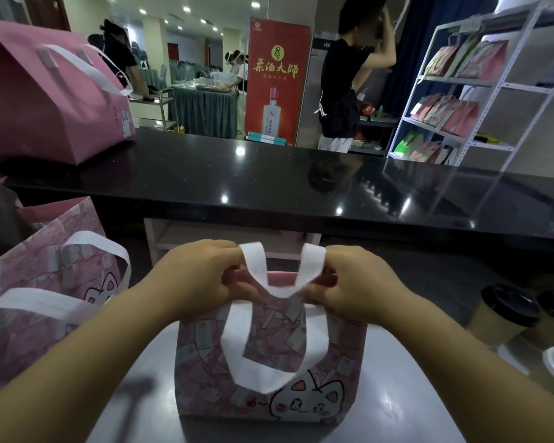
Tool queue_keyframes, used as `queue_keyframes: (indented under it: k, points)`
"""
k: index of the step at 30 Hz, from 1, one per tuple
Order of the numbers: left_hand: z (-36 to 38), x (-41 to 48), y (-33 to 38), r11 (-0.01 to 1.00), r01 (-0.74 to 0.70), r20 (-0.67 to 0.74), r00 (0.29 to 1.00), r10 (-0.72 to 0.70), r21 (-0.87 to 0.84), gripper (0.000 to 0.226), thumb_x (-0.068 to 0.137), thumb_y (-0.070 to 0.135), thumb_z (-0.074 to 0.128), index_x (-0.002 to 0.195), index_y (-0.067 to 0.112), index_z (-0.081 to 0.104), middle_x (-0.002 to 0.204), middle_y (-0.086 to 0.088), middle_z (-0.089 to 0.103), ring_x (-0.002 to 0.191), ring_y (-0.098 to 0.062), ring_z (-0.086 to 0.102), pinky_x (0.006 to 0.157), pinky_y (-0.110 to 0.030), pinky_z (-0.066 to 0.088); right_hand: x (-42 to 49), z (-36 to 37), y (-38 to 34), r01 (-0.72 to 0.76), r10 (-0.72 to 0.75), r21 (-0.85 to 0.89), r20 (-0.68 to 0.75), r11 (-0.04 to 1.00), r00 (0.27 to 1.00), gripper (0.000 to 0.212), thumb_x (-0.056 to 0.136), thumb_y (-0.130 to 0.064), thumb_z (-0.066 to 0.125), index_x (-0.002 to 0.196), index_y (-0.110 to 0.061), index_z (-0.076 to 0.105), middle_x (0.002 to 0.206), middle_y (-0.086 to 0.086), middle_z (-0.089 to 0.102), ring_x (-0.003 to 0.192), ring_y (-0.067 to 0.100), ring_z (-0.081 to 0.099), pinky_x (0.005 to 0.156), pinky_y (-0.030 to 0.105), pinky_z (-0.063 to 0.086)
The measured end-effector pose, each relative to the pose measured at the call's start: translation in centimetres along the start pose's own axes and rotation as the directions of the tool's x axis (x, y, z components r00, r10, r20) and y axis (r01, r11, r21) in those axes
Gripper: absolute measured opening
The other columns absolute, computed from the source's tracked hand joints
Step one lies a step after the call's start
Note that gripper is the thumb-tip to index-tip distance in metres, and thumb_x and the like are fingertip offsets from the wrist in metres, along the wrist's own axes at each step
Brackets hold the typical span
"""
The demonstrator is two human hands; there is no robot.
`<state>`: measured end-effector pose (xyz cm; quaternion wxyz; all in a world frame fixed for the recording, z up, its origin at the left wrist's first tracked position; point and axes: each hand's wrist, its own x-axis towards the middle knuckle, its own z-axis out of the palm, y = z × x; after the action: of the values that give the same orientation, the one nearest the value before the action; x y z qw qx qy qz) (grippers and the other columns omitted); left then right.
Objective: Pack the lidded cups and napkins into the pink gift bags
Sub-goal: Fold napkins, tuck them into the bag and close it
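Pink gift bag (269, 362) upright, mid near edge of grey surface (397, 394). Left hand (202, 276) and right hand (359, 282) each pinch its top rim. Contents hidden. Right edge: two black-lidded cups (506, 310), unpacked. Left: second patterned bag (45, 298). Third, plain bag (45, 91) on higher black surface (269, 174). Napkins: none seen.

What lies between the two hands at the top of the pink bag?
Head view: the far white handle of the gift bag sags in a loop between the left hand and right hand, both pinching it.
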<state>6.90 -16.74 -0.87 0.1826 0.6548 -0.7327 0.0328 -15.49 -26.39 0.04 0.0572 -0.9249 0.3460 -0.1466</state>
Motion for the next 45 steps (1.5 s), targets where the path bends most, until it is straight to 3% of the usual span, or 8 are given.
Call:
queue_keyframes:
  k: [6,12,18,26,28,31,40,45]
  points:
    - [0.4,1.6,0.7,0.995,0.028,0.004,1.000,-0.029,0.093,0.031,0.074,0.061,0.058,0.092,0.037,0.063,0.087,0.017,0.060,0.074,-0.003,0.054,0.059,-0.022,0.046,1.3,0.3,-1.2,-0.050,0.050,-0.181,-0.005,0.982,0.999,0.042,0.072,-0.073,0.054,0.075,-0.031,0.058,0.070,-0.014,0.048,0.061,0.003,0.042,0.049,0.022,0.029]
    - [0.7,1.4,0.4,1.000,-0.018,0.045,0.999,0.017,0.023,0.026,0.081,0.047,0.059,0.105,0.039,0.065,0.102,0.022,0.061,0.076,0.003,0.044,0.067,-0.021,0.046,0.6,0.6,-1.0,-0.036,0.039,-0.042,0.057,0.998,0.998,0.025,0.083,-0.049,0.061,0.101,-0.033,0.066,0.091,-0.016,0.059,0.081,0.008,0.054,0.064,0.024,0.047]
    - [0.2,0.6,0.1,0.996,0.025,0.047,0.999,-0.021,-0.084,0.017,0.076,0.045,0.066,0.084,0.030,0.067,0.075,0.020,0.057,0.066,-0.003,0.054,0.060,-0.018,0.046,-0.8,-0.8,0.8,-0.120,0.126,-0.096,0.063,0.988,0.990,0.030,0.079,-0.057,0.058,0.070,-0.029,0.054,0.073,-0.011,0.053,0.067,0.009,0.052,0.056,0.026,0.045]
    - [-0.6,-0.9,-0.3,0.982,-0.008,0.052,0.998,0.018,-0.187,0.014,0.080,0.025,0.069,0.092,0.030,0.071,0.080,0.021,0.058,0.073,-0.001,0.057,0.064,-0.011,0.040,-3.5,-1.4,1.8,-0.124,0.120,0.084,0.060,0.989,0.991,0.010,0.089,-0.021,0.059,0.092,-0.029,0.066,0.087,-0.015,0.057,0.084,0.008,0.056,0.076,0.033,0.055]
    - [-0.7,-1.4,-0.4,0.986,0.014,0.032,0.999,-0.009,-0.164,0.011,0.080,0.022,0.068,0.086,0.030,0.071,0.078,0.020,0.056,0.072,-0.001,0.055,0.063,-0.013,0.039,-3.9,-1.5,2.3,-0.170,0.168,0.086,0.038,0.982,0.985,0.004,0.088,-0.029,0.061,0.086,-0.028,0.064,0.084,-0.014,0.058,0.080,0.007,0.056,0.074,0.036,0.055]
    - [-0.8,-2.1,-0.5,0.987,0.089,-0.047,0.994,-0.096,-0.135,0.005,0.078,0.025,0.070,0.082,0.026,0.071,0.077,0.015,0.058,0.072,-0.004,0.054,0.065,-0.019,0.041,-4.5,-1.5,2.5,-0.234,0.236,0.090,-0.004,0.968,0.972,0.023,0.083,-0.046,0.062,0.078,-0.023,0.063,0.075,-0.010,0.062,0.071,0.009,0.058,0.068,0.039,0.055]
    - [-3.7,-4.5,1.6,0.963,0.141,-0.158,0.971,-0.180,-0.228,0.027,0.068,0.002,0.077,0.088,0.021,0.075,0.072,0.027,0.059,0.069,0.010,0.059,0.060,-0.003,0.040,-6.0,-3.7,3.2,-0.142,0.182,0.281,-0.122,0.949,0.976,0.012,0.088,-0.019,0.063,0.093,-0.023,0.073,0.083,-0.011,0.069,0.081,0.004,0.063,0.077,0.032,0.055]
    - [-7.3,-5.2,2.8,0.950,0.114,-0.240,0.952,-0.188,-0.291,0.047,0.070,-0.007,0.070,0.091,0.035,0.071,0.082,0.028,0.066,0.079,0.013,0.061,0.064,-0.004,0.044,-6.0,-6.7,3.0,-0.017,0.105,0.352,-0.232,0.936,0.967,0.019,0.087,-0.008,0.063,0.096,-0.020,0.074,0.083,-0.014,0.069,0.083,0.001,0.064,0.078,0.026,0.054]
